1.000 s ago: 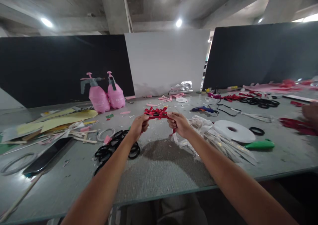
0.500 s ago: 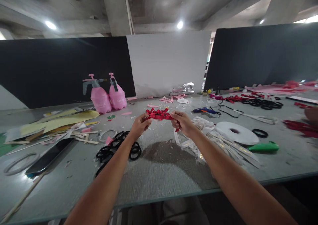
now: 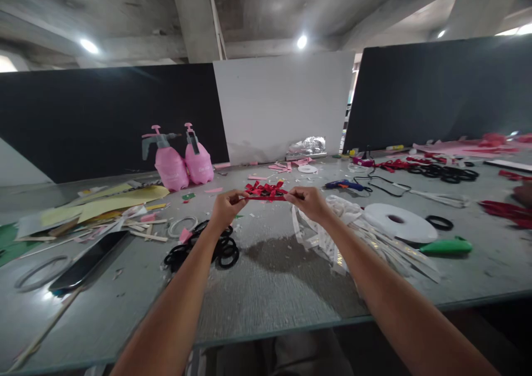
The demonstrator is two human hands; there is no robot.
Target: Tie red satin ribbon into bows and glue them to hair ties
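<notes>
A red ribbon piece with bows (image 3: 266,191) is stretched between my two hands, above the grey table. My left hand (image 3: 226,209) pinches its left end between thumb and fingers. At the right end, my right hand (image 3: 308,201) pinches it the same way. A straight red strip runs along the lower edge, with loops and tails standing above it. Below my left wrist lies a heap of black bands (image 3: 224,251). White printed ribbons (image 3: 332,226) lie in a tangle beneath my right hand and forearm.
Two pink spray bottles (image 3: 171,168) stand at the back left. A phone (image 3: 89,262) lies at left. To the right are a white ribbon roll (image 3: 409,226), a green bottle (image 3: 446,246), a blue glue gun (image 3: 344,185) and red ribbons (image 3: 509,212). A person's hand shows at the far right edge.
My hands have drawn slightly apart, and the red ribbon piece now shows a straighter lower strip. The tail that hung below my right hand no longer shows. The view has shifted slightly.
</notes>
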